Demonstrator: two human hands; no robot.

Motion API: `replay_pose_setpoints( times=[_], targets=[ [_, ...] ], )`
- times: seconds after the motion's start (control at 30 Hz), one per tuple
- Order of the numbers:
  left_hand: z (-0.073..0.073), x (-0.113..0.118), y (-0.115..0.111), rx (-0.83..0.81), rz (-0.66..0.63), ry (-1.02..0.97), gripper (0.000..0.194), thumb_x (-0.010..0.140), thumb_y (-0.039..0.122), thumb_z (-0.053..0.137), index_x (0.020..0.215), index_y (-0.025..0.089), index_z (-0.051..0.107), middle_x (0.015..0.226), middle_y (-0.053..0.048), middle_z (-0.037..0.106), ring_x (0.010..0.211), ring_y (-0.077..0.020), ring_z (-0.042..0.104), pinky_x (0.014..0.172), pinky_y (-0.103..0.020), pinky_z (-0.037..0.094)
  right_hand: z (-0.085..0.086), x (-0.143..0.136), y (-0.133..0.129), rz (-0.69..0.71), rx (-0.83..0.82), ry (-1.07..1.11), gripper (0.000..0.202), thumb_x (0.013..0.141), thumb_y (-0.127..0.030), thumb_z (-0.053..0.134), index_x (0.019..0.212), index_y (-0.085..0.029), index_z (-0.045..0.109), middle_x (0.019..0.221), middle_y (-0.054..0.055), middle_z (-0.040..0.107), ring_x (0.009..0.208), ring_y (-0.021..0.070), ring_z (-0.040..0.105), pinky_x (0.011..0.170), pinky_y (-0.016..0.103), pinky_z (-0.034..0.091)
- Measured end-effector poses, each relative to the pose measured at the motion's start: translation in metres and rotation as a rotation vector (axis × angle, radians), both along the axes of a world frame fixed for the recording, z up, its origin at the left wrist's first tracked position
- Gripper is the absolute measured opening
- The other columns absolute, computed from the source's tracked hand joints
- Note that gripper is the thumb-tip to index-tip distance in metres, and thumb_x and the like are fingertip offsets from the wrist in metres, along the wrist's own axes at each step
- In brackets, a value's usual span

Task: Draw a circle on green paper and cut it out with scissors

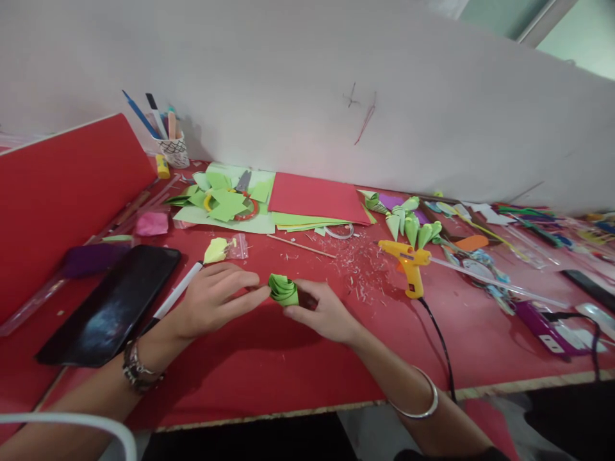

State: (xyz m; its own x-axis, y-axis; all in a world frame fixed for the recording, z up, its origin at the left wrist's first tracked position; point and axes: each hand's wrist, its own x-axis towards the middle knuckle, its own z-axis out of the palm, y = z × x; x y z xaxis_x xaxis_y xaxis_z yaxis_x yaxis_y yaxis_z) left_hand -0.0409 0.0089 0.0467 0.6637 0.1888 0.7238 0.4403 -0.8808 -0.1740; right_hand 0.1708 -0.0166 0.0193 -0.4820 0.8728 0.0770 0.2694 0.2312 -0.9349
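Observation:
A small piece of rolled green paper (283, 290), with layered folds spiralling at its top, is held just above the red tabletop between both hands. My right hand (324, 310) grips it from the right, thumb in front and fingers curled behind. From the left, my left hand (223, 299) reaches to its edge with closed fingertips; the exact contact there is hard to see. Beyond the hands lie a thin wooden stick (302, 246) and scattered paper shreds (362, 272). A yellow hot glue gun (408, 262) stands to the right, its glue stick sticking out the back.
Several green paper cones (410, 224) lie at the back right. Cut green paper pieces (228, 205) cover scissors (244, 180) near red sheets (317, 194). A phone (115, 304) and white marker (177, 291) lie left, below a pen cup (173, 150). A black cord (437, 339) crosses the front edge.

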Motion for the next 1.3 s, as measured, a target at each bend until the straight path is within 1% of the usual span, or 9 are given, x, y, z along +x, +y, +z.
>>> replay_pose_setpoints(
  times=[0.13, 0.2, 0.33, 0.43, 0.5, 0.63, 0.8, 1.03, 1.3],
  targets=[
    [-0.003, 0.000, 0.000, -0.044, -0.016, -0.004, 0.015, 0.085, 0.012, 0.044, 0.086, 0.021, 0.056, 0.074, 0.002, 0.060, 0.062, -0.0094, 0.055, 0.059, -0.023, 0.045, -0.001, 0.000, 0.000, 0.029, -0.034, 0.107, 0.030, 0.076, -0.030, 0.059, 0.103, -0.018, 0.058, 0.095, 0.003, 0.064, 0.083, 0.0147, 0.056, 0.074, 0.027, 0.043],
    [-0.007, 0.001, 0.000, -0.141, 0.013, -0.091, 0.011, 0.082, 0.014, 0.050, 0.089, 0.022, 0.055, 0.076, 0.001, 0.059, 0.065, -0.0103, 0.055, 0.060, -0.023, 0.045, -0.003, -0.001, 0.000, -0.007, -0.040, 0.100, 0.030, 0.076, -0.031, 0.059, 0.102, -0.018, 0.058, 0.094, 0.003, 0.064, 0.082, 0.0152, 0.057, 0.074, 0.027, 0.044],
    [-0.017, 0.012, -0.002, -0.625, 0.102, -0.327, 0.022, 0.078, 0.020, 0.055, 0.099, 0.018, 0.048, 0.079, -0.001, 0.056, 0.065, -0.0109, 0.055, 0.064, -0.026, 0.048, -0.004, -0.003, 0.000, -0.186, 0.053, -0.032, 0.028, 0.076, -0.035, 0.059, 0.097, -0.017, 0.059, 0.077, 0.002, 0.061, 0.063, 0.0120, 0.052, 0.058, 0.023, 0.042],
    [-0.026, 0.025, -0.006, -0.978, 0.003, -0.353, 0.030, 0.079, 0.026, 0.053, 0.106, 0.017, 0.044, 0.093, -0.006, 0.056, 0.071, -0.0125, 0.058, 0.063, -0.026, 0.050, -0.002, -0.004, 0.000, -0.248, 0.201, -0.105, 0.023, 0.076, -0.034, 0.059, 0.091, -0.016, 0.060, 0.075, 0.002, 0.057, 0.063, 0.0117, 0.050, 0.057, 0.022, 0.041],
    [-0.032, 0.032, -0.009, -1.062, -0.061, -0.333, 0.037, 0.077, 0.030, 0.056, 0.109, 0.017, 0.044, 0.102, -0.009, 0.056, 0.086, -0.0170, 0.058, 0.071, -0.029, 0.050, -0.001, -0.004, 0.000, -0.229, 0.264, -0.124, 0.019, 0.077, -0.031, 0.059, 0.090, -0.017, 0.060, 0.078, 0.002, 0.056, 0.067, 0.0124, 0.051, 0.060, 0.022, 0.041],
    [-0.042, 0.042, -0.014, -1.058, -0.066, -0.285, 0.039, 0.077, 0.031, 0.057, 0.112, 0.017, 0.045, 0.112, -0.011, 0.053, 0.105, -0.0215, 0.051, 0.089, -0.037, 0.043, -0.004, -0.004, 0.000, -0.181, 0.329, -0.134, 0.016, 0.080, -0.024, 0.057, 0.095, -0.019, 0.058, 0.086, 0.003, 0.056, 0.077, 0.0144, 0.053, 0.069, 0.024, 0.043],
    [-0.040, 0.045, -0.016, -1.074, -0.042, -0.325, 0.033, 0.083, 0.025, 0.049, 0.115, 0.018, 0.044, 0.113, -0.010, 0.052, 0.106, -0.0190, 0.050, 0.093, -0.037, 0.040, -0.007, -0.006, -0.001, -0.131, 0.352, -0.165, 0.024, 0.078, -0.016, 0.054, 0.102, -0.021, 0.055, 0.091, 0.004, 0.052, 0.085, 0.0163, 0.052, 0.074, 0.026, 0.045],
    [-0.028, 0.036, -0.015, -0.940, 0.053, -0.377, 0.027, 0.080, 0.018, 0.050, 0.107, 0.020, 0.049, 0.103, -0.007, 0.053, 0.099, -0.0179, 0.051, 0.087, -0.034, 0.043, 0.001, -0.004, -0.002, -0.156, 0.354, -0.053, 0.041, 0.071, -0.008, 0.052, 0.109, -0.021, 0.048, 0.100, 0.006, 0.050, 0.085, 0.0153, 0.054, 0.076, 0.029, 0.048],
    [-0.027, 0.028, -0.007, -0.847, 0.088, -0.172, 0.018, 0.071, 0.015, 0.053, 0.089, 0.017, 0.054, 0.085, -0.004, 0.059, 0.079, -0.0174, 0.055, 0.071, -0.031, 0.045, 0.006, -0.002, -0.002, -0.340, 0.427, 0.028, 0.020, 0.080, -0.013, 0.047, 0.097, -0.022, 0.055, 0.091, 0.004, 0.053, 0.080, 0.0140, 0.053, 0.073, 0.028, 0.047]
  ],
)
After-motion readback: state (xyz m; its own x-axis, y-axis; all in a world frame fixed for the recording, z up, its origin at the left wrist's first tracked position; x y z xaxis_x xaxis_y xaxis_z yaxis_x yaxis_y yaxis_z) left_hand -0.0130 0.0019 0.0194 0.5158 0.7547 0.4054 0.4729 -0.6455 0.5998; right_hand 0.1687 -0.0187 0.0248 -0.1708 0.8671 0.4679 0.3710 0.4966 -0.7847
